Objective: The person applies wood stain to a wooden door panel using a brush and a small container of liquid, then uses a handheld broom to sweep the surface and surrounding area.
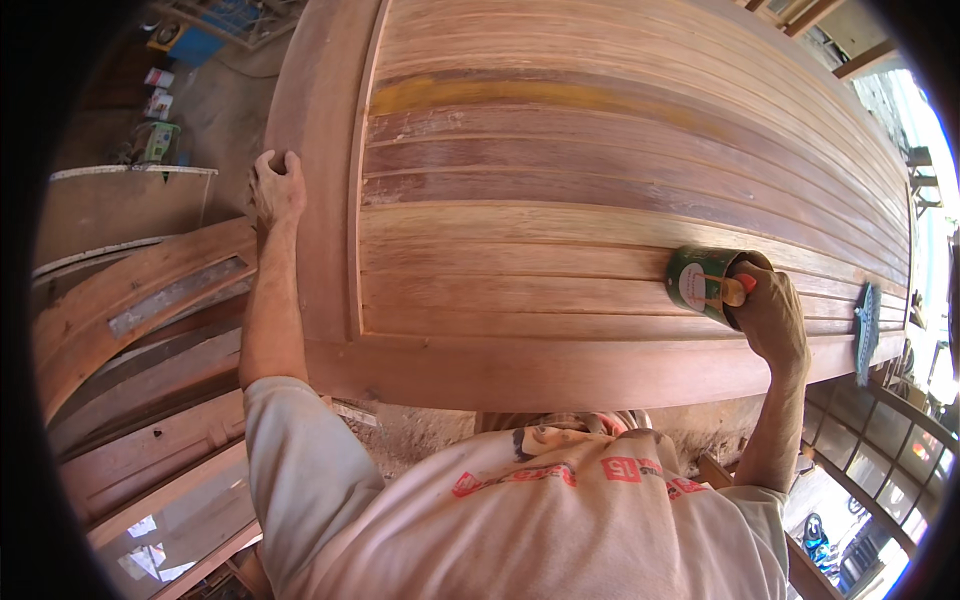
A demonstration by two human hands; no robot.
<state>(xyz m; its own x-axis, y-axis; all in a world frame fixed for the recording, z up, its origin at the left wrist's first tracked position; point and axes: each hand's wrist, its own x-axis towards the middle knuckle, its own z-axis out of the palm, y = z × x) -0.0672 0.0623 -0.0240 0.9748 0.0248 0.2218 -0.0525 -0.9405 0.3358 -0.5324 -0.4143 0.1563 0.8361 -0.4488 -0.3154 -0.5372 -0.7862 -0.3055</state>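
Observation:
A large wooden door (520,365) with grooved slats lies in front of me; a yellow streak and darker stained slats cross its middle. At its left edge, my left hand (277,192) grips the frame, thumb apart from the bent fingers. My right hand (775,315) is closed on a green can (697,278) with a pale label, tilted over the near slats on the right. Between that hand and the can shows a tan, rounded piece with an orange-red part (740,288), perhaps a tool's handle. What the can contains is hidden.
A grey-blue rag or pad (867,330) lies at the door's right edge. Curved wooden panels (150,290) are stacked at the left. Several small cans and a green-white container (157,143) stand on the floor, far left. A gridded frame (880,440) is at the lower right.

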